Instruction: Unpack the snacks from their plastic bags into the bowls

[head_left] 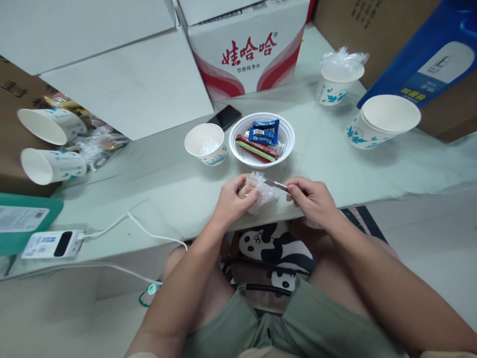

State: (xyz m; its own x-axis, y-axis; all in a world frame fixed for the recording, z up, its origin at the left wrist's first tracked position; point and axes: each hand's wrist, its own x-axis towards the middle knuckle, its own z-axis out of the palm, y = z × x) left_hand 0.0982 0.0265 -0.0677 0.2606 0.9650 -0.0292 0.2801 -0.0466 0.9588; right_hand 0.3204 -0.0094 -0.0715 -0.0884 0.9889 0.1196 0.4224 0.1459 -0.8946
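Note:
My left hand (237, 198) is closed around a crinkled clear plastic wrapper (261, 195) with something brownish inside it. In my right hand (312, 200) is a slim metal utility knife (278, 186), gripped between thumb and fingers. Its dark tip touches or lies over the upper part of the wrapper; I cannot tell whether it has cut through. Just beyond my hands sits a white bowl (288, 144) with blue-wrapped snacks (264, 133) and long red and green packets (257, 150). A paper cup (206, 144) with clear plastic inside stands left of the bowl.
A phone (225, 117) lies behind the cup. Stacked paper cups (383, 122) and a plastic-filled cup (338, 87) stand right. Two cups (54, 165) lie tipped at left by wrapped items. Boxes (249, 64) line the back. A white device (52, 244) trails a cable near the front edge.

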